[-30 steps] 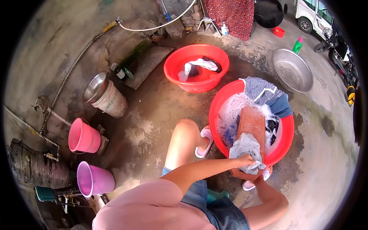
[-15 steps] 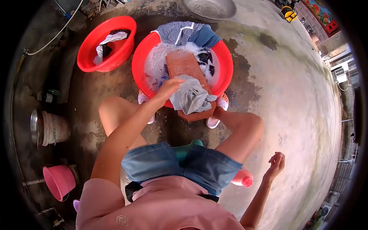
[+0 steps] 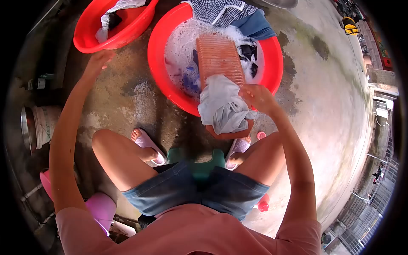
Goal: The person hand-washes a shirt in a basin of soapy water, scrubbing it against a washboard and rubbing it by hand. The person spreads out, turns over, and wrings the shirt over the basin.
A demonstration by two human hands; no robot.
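Note:
A wet grey cloth (image 3: 223, 102) lies bunched on the lower end of a brown ribbed washboard (image 3: 219, 57). The board leans in a large red basin (image 3: 168, 91) of sudsy water with dark and blue clothes in it. My right hand (image 3: 258, 97) is closed on the cloth's right edge. At the left, my left hand (image 3: 100, 61) is just below the rim of a second red basin (image 3: 138, 32), fingers loosely bent and apart, with nothing visible in them. Whether it touches that rim I cannot tell. A pale cloth (image 3: 121, 6) and something dark lie inside the second basin.
A checked garment (image 3: 219, 12) and a blue one (image 3: 255, 25) drape over the large basin's far rim. Beneath me is a green stool (image 3: 204, 168). Buckets, one of them pink-purple (image 3: 101, 208), stand at the left. A metal basin (image 3: 282, 3) sits at the top.
My left hand has left the grey cloth and swung left to the second basin. My right hand has come up from the lower right onto the cloth. The view has shifted.

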